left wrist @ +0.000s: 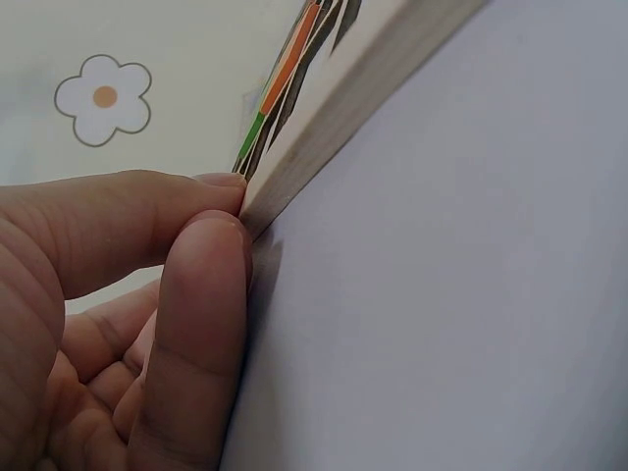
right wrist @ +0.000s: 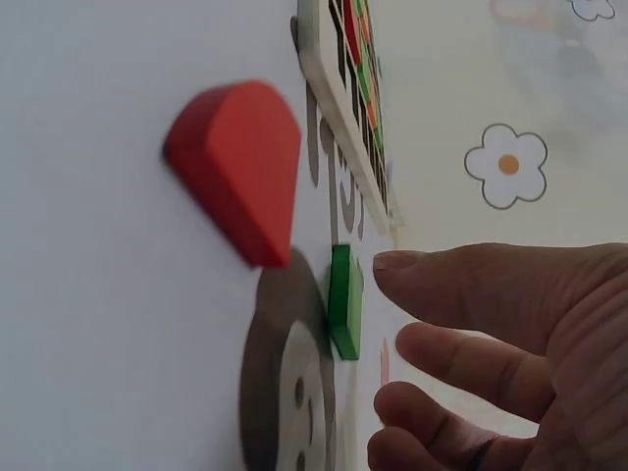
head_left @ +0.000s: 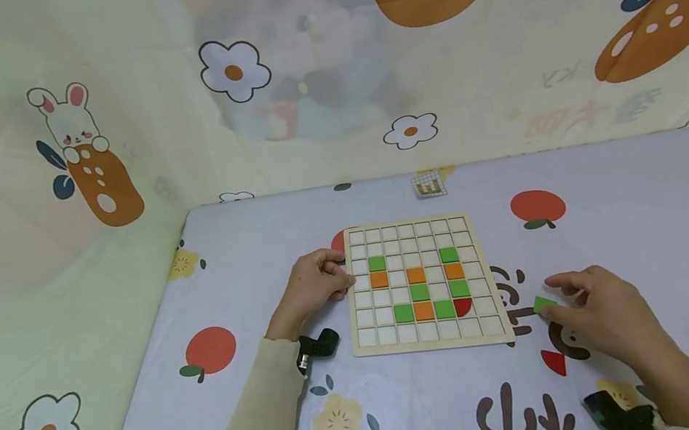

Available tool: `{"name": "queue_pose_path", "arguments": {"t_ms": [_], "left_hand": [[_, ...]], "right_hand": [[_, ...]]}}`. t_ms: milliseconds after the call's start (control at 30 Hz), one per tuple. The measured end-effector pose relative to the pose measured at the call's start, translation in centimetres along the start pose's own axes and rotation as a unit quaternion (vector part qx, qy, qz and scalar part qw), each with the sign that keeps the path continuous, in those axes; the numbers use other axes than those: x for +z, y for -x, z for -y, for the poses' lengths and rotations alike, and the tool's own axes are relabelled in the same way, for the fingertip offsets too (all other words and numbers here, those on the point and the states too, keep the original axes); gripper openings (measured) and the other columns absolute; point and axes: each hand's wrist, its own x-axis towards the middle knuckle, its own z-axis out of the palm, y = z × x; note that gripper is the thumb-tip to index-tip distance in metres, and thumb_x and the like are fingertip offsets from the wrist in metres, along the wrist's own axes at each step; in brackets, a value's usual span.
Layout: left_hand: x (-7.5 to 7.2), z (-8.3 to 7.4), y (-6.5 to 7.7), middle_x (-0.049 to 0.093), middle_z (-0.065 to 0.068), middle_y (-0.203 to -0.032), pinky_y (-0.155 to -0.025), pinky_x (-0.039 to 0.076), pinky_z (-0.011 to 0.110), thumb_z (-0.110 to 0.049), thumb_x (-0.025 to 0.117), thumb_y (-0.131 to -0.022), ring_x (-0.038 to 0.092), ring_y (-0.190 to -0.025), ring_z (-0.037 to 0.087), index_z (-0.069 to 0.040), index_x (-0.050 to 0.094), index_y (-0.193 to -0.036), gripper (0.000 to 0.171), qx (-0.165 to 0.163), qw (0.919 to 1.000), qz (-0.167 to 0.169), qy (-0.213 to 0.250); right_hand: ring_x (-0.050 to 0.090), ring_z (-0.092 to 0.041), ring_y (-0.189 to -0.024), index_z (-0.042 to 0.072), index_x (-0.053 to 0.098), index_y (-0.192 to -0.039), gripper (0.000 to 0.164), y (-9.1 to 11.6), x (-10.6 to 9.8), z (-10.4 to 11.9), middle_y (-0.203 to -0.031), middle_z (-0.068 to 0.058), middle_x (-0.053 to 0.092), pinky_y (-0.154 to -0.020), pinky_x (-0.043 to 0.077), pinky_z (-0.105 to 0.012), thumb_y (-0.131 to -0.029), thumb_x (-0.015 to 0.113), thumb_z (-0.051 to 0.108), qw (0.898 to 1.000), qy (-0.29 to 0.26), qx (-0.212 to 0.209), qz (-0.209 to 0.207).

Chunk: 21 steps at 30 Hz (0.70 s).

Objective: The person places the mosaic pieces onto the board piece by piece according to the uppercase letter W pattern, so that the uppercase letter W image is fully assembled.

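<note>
A wooden grid board (head_left: 370, 352) lies on the table, with green, orange and red tiles in some of its squares. At its left edge is my left hand (head_left: 316, 278), thumb and a fingertip touching the frame; the left wrist view shows them against the board's edge (left wrist: 324, 132). My right hand (head_left: 610, 313) is right of the board, its thumb and forefinger spread about a loose green tile (head_left: 543, 303). In the right wrist view a gap shows between the thumb and this green tile (right wrist: 343, 304). Nearer me lies a red quarter-round tile (head_left: 554, 362).
Behind the board sits a small card with a printed grid pattern (head_left: 429, 185). Black wrist devices (head_left: 319, 344) show at both wrists. A patterned cloth (head_left: 247, 273) covers the table, and printed curtains (head_left: 309, 154) hang behind and at the left.
</note>
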Motion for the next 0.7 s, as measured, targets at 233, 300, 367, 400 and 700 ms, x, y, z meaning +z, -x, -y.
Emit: {"name": "queue_pose_path", "arguments": {"t_ms": [233,300,367,400,700], "left_hand": [[0.01,0.0,-0.02,0.066,0.007,-0.087,-0.06,0.057,0.022,0.0,0.08,-0.088,0.065,-0.066,0.014,0.0,0.065,-0.125,0.04,0.001,1.0,0.003,0.003],[0.02,-0.04,0.01,0.066,0.007,-0.087,-0.06,0.057,0.022,0.0,0.08,-0.088,0.065,-0.066,0.014,0.0,0.065,-0.124,0.04,0.0,1.0,0.002,0.003],[0.02,-0.06,0.03,0.066,0.007,-0.087,-0.06,0.057,0.022,0.0,0.08,-0.088,0.065,-0.067,0.014,0.0,0.065,-0.125,0.039,0.0,1.0,0.003,0.003],[0.03,-0.06,0.04,0.066,0.007,-0.087,-0.06,0.057,0.022,0.0,0.08,-0.088,0.065,-0.067,0.014,0.0,0.065,-0.125,0.039,-0.001,1.0,0.003,0.004],[-0.01,0.03,0.05,0.067,0.007,-0.086,-0.059,0.057,0.022,0.0,0.081,-0.088,0.065,-0.066,0.014,-0.001,0.066,-0.125,0.04,0.004,1.0,0.0,0.001]], "right_hand": [[0.063,-0.033,-0.089,-0.002,0.076,-0.112,0.037,-0.26,-0.09,-0.69,-0.098,-0.016,0.062,-0.062,0.045,-0.033,-0.085,0.084,0.022,0.999,-0.002,0.025,0.039],[0.062,-0.032,-0.088,-0.002,0.076,-0.11,0.035,-0.3,0.04,-0.75,-0.098,-0.015,0.062,-0.061,0.044,-0.033,-0.085,0.084,0.021,0.999,-0.002,0.029,0.042],[0.061,-0.031,-0.088,-0.002,0.077,-0.108,0.033,-0.29,0.14,-0.74,-0.097,-0.015,0.062,-0.061,0.044,-0.033,-0.085,0.084,0.021,0.999,-0.001,0.031,0.043],[0.061,-0.031,-0.088,-0.001,0.077,-0.106,0.032,-0.28,0.16,-0.71,-0.096,-0.014,0.062,-0.061,0.044,-0.032,-0.084,0.084,0.021,0.999,-0.003,0.033,0.044],[0.061,-0.022,-0.077,0.004,0.076,-0.098,0.02,0.01,0.47,0.1,-0.079,-0.001,0.069,-0.054,0.047,-0.031,-0.087,0.083,0.019,0.997,-0.05,0.04,0.046]]}}
